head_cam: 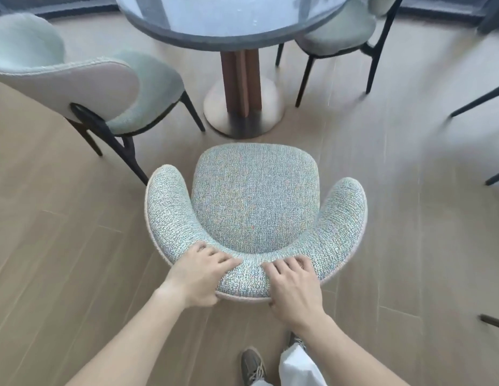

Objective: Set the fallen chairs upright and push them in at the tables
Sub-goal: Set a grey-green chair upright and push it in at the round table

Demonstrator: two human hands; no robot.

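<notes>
We hold the speckled pale-blue woven tub chair (254,201) by the top of its curved backrest. Our left hand (206,274) and right hand (293,285) each curl over the padding, thumbs behind. It stands upright on the wood-look plank floor (382,190), facing the round grey glass-topped table (215,44), so we judge the lifting done and the pushing-in left. Bare floor lies between the seat front and the table's round metal pedestal base (242,118). The pale-green upholstered chair (75,87) on the left has a dark leg near our chair's left arm, so we steer straight ahead. The right side looks open.
</notes>
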